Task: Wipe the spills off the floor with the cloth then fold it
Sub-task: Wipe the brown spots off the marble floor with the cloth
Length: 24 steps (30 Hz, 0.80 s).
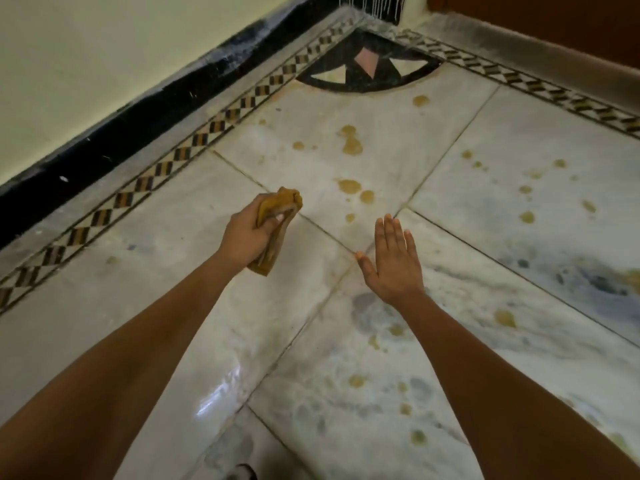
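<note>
My left hand (247,233) grips a bunched mustard-brown cloth (277,216) above the white marble floor (166,306); the cloth's ends stick out above and below my fist. To its right my right hand (393,263) is held flat, fingers straight and together, holding nothing. Several yellowish-brown spills dot the floor: a pair of drops (349,186) just beyond my hands, a larger blot (351,142) farther out, more (526,217) to the right and others (356,381) near my right forearm.
A cream wall with a black skirting (138,126) runs along the left. A checkered inlay border (194,142) and a dark corner motif (367,65) mark the floor's edge. A brown wooden surface (554,26) stands at the far right. A dark stain (595,282) lies on the right tile.
</note>
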### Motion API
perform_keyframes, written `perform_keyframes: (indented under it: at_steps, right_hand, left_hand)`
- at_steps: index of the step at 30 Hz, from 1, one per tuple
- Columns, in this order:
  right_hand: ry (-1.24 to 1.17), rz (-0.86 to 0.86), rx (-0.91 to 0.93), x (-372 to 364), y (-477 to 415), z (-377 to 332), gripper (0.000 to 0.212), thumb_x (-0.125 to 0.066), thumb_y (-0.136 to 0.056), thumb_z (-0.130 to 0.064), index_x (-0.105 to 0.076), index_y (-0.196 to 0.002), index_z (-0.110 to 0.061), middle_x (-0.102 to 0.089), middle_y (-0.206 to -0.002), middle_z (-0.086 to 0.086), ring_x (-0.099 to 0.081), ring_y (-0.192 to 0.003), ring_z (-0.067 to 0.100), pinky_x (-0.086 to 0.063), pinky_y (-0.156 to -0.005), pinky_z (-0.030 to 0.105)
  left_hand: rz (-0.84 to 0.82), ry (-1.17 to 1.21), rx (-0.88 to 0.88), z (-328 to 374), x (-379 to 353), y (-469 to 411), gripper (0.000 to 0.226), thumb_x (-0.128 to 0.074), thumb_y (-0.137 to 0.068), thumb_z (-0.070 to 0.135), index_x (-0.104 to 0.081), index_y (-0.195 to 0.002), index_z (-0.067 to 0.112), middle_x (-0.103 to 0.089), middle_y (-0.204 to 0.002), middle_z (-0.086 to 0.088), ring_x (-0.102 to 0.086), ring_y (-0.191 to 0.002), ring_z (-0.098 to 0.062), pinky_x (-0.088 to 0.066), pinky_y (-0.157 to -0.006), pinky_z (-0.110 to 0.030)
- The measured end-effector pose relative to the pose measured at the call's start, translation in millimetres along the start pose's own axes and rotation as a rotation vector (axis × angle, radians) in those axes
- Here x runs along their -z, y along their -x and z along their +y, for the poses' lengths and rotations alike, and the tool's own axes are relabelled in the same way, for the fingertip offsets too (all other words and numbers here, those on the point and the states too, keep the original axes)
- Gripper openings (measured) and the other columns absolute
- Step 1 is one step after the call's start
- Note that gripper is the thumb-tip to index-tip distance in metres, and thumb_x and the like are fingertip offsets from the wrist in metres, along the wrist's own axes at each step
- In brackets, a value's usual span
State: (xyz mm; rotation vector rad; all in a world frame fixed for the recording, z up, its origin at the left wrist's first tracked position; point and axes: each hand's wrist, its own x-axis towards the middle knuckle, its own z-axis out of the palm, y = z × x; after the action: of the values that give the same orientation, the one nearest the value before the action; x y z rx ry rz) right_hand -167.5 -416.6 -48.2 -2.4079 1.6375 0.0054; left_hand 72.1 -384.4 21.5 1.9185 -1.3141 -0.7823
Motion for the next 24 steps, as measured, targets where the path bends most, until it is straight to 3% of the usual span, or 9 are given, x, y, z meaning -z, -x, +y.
perform_keyframes:
  at_steps: [3,6,7,9,10,12,15,20,24]
  right_hand:
    - [0.012,0.048,-0.078,-19,-20,14,0.088,0.006,-0.078,-0.059,0.006,-0.148,-0.007,0.007,-0.158,0.01,0.009,-0.145,0.021,0.012,-0.114,0.034]
    - [-0.005,0.064,-0.199,-37,-45,33,0.08,-0.004,-0.085,-0.056,0.005,-0.148,-0.008,0.006,-0.158,0.01,0.009,-0.145,0.02,0.011,-0.115,0.035]
    - [-0.001,0.079,-0.221,-41,-49,38,0.08,-0.003,-0.085,-0.057,0.004,-0.149,-0.008,0.006,-0.158,0.01,0.008,-0.146,0.02,0.01,-0.115,0.036]
    - [-0.015,0.108,-0.228,-50,-53,45,0.081,-0.003,-0.085,-0.058,0.0,-0.149,-0.008,0.001,-0.159,0.01,0.004,-0.146,0.021,0.007,-0.116,0.036]
    - [-0.025,0.125,-0.225,-52,-53,47,0.08,-0.006,-0.087,-0.057,-0.003,-0.149,-0.008,-0.002,-0.159,0.01,0.001,-0.146,0.021,0.005,-0.117,0.036]
    - [-0.047,0.138,-0.215,-56,-55,47,0.077,-0.013,-0.089,-0.055,-0.008,-0.149,-0.007,-0.007,-0.158,0.011,-0.004,-0.146,0.022,0.002,-0.117,0.037]
    - [-0.055,0.148,-0.22,-51,-56,46,0.075,-0.02,-0.091,-0.052,-0.015,-0.149,-0.004,-0.014,-0.157,0.014,-0.01,-0.145,0.025,-0.003,-0.117,0.039]
    - [-0.053,0.113,-0.235,-50,-55,46,0.074,-0.024,-0.091,-0.051,-0.017,-0.148,-0.003,-0.016,-0.156,0.015,-0.012,-0.145,0.025,-0.008,-0.117,0.042]
    - [-0.061,0.102,-0.238,-49,-55,46,0.074,-0.026,-0.091,-0.051,-0.018,-0.148,-0.004,-0.016,-0.156,0.014,-0.013,-0.145,0.025,-0.008,-0.117,0.041]
  left_hand:
    - [0.112,-0.049,-0.018,-6,-26,-27,0.034,-0.053,-0.093,0.026,-0.052,-0.127,0.025,-0.064,-0.115,-0.002,-0.057,-0.107,-0.023,-0.039,-0.083,-0.025]
    - [0.061,0.003,-0.067,-16,-57,-58,0.04,-0.052,-0.093,0.033,-0.048,-0.132,0.023,-0.06,-0.124,-0.003,-0.054,-0.116,-0.024,-0.041,-0.095,-0.03]
    - [-0.006,-0.002,-0.065,-19,-69,-67,0.045,-0.051,-0.093,0.037,-0.044,-0.135,0.023,-0.055,-0.132,-0.003,-0.048,-0.124,-0.024,-0.036,-0.104,-0.034]
    - [-0.157,-0.222,-0.023,-26,-94,-81,0.059,-0.045,-0.093,0.048,-0.03,-0.144,0.025,-0.03,-0.152,-0.003,-0.021,-0.142,-0.022,-0.011,-0.117,-0.042]
    - [-0.202,-0.4,-0.031,-31,-104,-84,0.062,-0.04,-0.092,0.054,-0.023,-0.147,0.028,-0.016,-0.157,0.0,-0.007,-0.145,-0.02,0.001,-0.117,-0.043]
    - [-0.193,-0.623,-0.092,-40,-119,-87,0.064,-0.03,-0.089,0.063,-0.017,-0.146,0.038,-0.004,-0.159,0.005,0.004,-0.145,-0.019,0.009,-0.114,-0.045]
    - [-0.117,-0.68,-0.106,-36,-126,-98,0.062,-0.024,-0.085,0.064,-0.016,-0.144,0.045,-0.004,-0.159,0.005,0.004,-0.145,-0.021,0.008,-0.113,-0.047]
    - [-0.199,-0.692,-0.113,-6,-147,-164,0.06,-0.029,-0.092,0.061,-0.01,-0.146,0.042,-0.001,-0.159,0.005,0.005,-0.145,-0.02,0.008,-0.114,-0.049]
    - [-0.367,-0.777,-0.358,11,-169,-168,0.067,-0.021,-0.087,0.069,-0.017,-0.146,0.038,-0.004,-0.158,0.006,0.001,-0.146,-0.019,0.008,-0.114,-0.048]
